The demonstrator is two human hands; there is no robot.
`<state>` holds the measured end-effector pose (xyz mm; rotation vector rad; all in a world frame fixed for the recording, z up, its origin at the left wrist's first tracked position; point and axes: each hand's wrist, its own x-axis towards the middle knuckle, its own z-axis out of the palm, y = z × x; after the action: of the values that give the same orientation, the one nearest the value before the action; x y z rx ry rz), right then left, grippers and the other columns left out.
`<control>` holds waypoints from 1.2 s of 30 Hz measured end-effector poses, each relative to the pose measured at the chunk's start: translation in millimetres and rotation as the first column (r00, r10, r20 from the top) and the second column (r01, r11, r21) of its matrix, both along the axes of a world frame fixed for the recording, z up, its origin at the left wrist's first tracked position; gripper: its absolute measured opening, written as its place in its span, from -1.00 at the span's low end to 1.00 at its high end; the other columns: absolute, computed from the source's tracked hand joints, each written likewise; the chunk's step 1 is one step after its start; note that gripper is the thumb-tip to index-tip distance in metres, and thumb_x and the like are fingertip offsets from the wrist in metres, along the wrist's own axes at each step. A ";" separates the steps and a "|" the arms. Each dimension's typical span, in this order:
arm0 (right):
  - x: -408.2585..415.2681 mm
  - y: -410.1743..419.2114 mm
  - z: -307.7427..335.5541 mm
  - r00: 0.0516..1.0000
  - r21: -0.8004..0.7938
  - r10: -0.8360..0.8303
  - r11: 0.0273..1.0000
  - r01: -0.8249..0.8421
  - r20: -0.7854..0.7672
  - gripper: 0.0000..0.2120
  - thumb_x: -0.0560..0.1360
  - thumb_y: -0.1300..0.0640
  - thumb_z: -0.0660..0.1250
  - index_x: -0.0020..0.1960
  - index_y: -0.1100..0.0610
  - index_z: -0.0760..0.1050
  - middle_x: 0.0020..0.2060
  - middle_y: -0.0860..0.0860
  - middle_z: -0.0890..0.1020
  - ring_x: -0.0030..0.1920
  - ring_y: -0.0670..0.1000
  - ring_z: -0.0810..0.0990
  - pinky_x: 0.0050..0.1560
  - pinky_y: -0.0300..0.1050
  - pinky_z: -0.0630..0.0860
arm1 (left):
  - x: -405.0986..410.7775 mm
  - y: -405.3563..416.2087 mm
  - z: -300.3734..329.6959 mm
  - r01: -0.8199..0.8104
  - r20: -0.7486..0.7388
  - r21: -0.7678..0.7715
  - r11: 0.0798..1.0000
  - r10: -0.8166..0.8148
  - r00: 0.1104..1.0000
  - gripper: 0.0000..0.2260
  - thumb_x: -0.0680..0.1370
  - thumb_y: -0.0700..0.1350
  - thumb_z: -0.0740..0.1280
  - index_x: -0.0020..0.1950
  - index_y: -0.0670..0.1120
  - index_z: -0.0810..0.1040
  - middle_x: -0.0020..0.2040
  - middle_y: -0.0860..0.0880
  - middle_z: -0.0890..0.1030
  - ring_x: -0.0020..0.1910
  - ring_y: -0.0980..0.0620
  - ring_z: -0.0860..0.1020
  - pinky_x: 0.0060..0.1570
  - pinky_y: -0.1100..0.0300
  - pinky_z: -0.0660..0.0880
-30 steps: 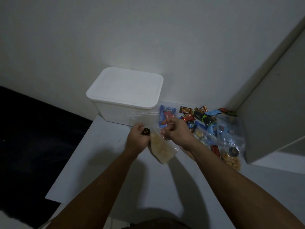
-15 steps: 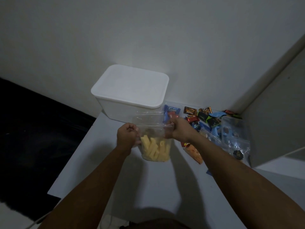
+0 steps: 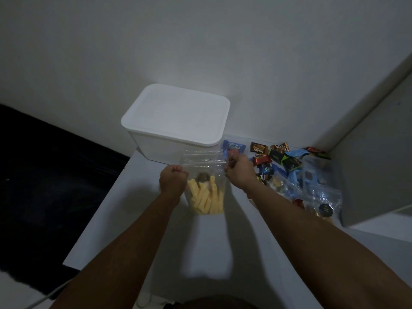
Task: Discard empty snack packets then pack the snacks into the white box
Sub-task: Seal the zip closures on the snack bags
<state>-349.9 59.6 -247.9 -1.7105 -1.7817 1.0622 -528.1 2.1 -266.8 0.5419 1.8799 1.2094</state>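
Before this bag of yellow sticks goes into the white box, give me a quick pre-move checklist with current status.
1. Clear bag has contents, so not a discard: ok, yellow sticks visible inside.
2. Both hands gripping it: ok, left hand and right hand hold its upper corners.
3. Bag's top sealed: cannot tell.
4. White box open to receive: not ok, lid is on.
5. A hand free for the lid: not ok, both occupied.
6. Remaining snacks clear of the box: ok, they lie to its right.
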 end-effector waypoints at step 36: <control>184.5 1.7 -39.4 0.934 -0.231 -0.105 0.954 0.191 0.341 -0.67 0.49 0.20 0.36 0.23 0.21 0.42 0.14 0.16 0.56 -0.01 0.08 0.51 -0.06 -0.09 0.42 | 206.3 25.2 -12.0 0.775 0.049 -0.246 0.582 -0.791 0.610 -0.61 0.50 -0.27 0.35 0.32 -0.22 0.41 0.03 -0.09 0.59 -0.12 -0.02 0.57 -0.27 0.27 0.52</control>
<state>-165.4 61.4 -287.4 -2.2576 -1.7214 1.0319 -321.8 27.3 -278.8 1.1367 1.4999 0.3476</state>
